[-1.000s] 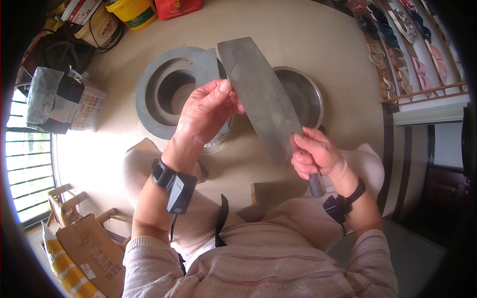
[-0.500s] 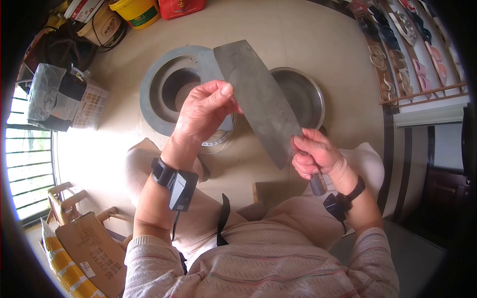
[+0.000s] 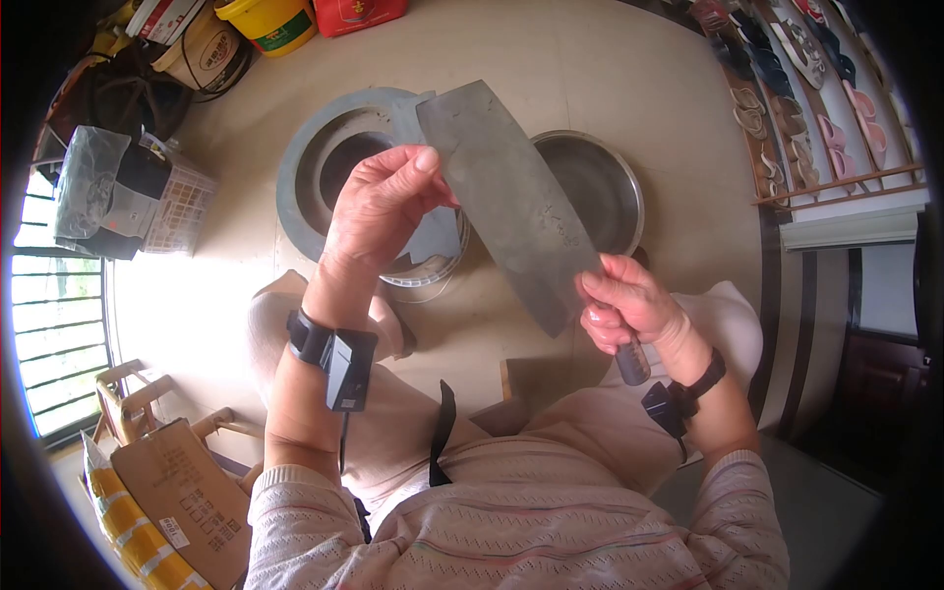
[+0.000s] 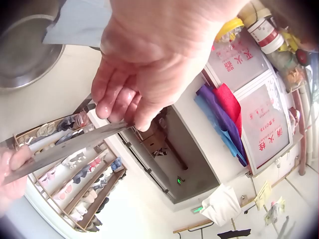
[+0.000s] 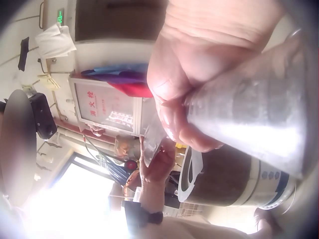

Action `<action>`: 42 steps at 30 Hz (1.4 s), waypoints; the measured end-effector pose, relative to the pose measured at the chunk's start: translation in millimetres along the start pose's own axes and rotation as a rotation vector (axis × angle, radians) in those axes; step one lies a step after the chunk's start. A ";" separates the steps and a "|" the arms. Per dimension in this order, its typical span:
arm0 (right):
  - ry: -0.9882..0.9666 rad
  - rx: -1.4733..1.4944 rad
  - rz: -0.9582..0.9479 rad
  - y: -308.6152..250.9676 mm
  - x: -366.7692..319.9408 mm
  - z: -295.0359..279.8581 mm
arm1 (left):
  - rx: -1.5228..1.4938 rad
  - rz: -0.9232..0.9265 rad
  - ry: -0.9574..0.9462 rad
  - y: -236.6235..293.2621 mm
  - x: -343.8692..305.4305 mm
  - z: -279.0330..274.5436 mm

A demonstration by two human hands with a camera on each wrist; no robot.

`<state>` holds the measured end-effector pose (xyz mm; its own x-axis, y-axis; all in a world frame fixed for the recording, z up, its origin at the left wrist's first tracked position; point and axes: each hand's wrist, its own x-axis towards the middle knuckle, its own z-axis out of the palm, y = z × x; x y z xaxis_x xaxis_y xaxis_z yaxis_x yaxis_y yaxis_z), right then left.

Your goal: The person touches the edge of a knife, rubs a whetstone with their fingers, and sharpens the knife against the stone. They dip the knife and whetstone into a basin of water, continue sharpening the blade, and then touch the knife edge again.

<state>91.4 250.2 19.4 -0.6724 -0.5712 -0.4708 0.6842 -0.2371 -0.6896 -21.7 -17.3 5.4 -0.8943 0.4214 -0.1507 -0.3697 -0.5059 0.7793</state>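
A wide grey cleaver (image 3: 506, 202) is held tilted in front of the body, its blade reaching up and left in the head view. My right hand (image 3: 629, 300) grips its handle (image 3: 632, 364), the thumb lying by the base of the blade. My left hand (image 3: 379, 202) pinches the far part of the blade's left edge between thumb and curled fingers. In the left wrist view the blade (image 4: 70, 148) appears nearly edge-on, its end at the left fingertips. The handle (image 5: 249, 107) fills much of the right wrist view. The fingers look wet.
Below the hands stand a grey-rimmed round vessel (image 3: 298, 162) and a metal basin (image 3: 629, 187). Buckets (image 3: 261, 25) and a plastic basket (image 3: 182, 206) are at the left, a cardboard box (image 3: 187, 492) at lower left. A shoe rack (image 3: 836, 192) lines the right.
My left hand has shifted a little left and up along the blade's edge. The blade has tilted slightly, its far end moving left. My right hand keeps its grip on the handle.
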 end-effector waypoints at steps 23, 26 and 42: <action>0.366 0.161 -0.133 -10.7 35.0 -16.8 | 1.401 0.037 0.484 -18.7 25.4 -46.2; 0.396 0.188 -0.136 -7.8 28.1 -18.9 | 1.100 -0.114 0.447 -15.2 32.9 -55.6; 0.622 0.372 -0.356 -25.4 -40.2 -50.6 | 0.462 -0.431 0.105 -138.5 92.1 42.6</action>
<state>86.8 319.0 28.0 -0.8265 0.1040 -0.5533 0.3751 -0.6312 -0.6789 -42.1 123.7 -90.6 -0.7182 0.4270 -0.5494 -0.5755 0.0793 0.8139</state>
